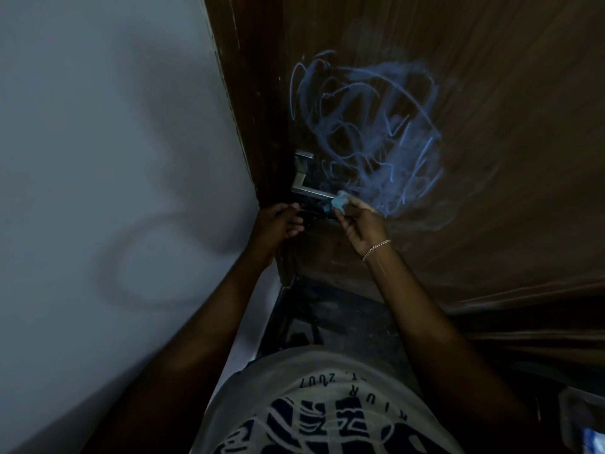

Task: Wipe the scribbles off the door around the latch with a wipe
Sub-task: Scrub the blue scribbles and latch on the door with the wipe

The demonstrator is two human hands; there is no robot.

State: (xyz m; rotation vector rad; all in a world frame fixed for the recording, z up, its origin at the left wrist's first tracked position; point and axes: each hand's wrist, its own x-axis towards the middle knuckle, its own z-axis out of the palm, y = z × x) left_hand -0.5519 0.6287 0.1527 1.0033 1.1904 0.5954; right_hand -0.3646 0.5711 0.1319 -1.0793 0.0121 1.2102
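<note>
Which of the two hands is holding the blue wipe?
The right hand, with the chain bracelet on its wrist, pinches the wipe beside the door handle; the left hand grips the dark latch.

Pale blue scribbles [370,132] are smeared on the brown wooden door [491,93] above the silver metal latch [307,189]; a crumpled blue wipe [339,202] is held against its end.

Dim, blurred wide-angle view; soft shadows fall on the wall [98,158].
</note>
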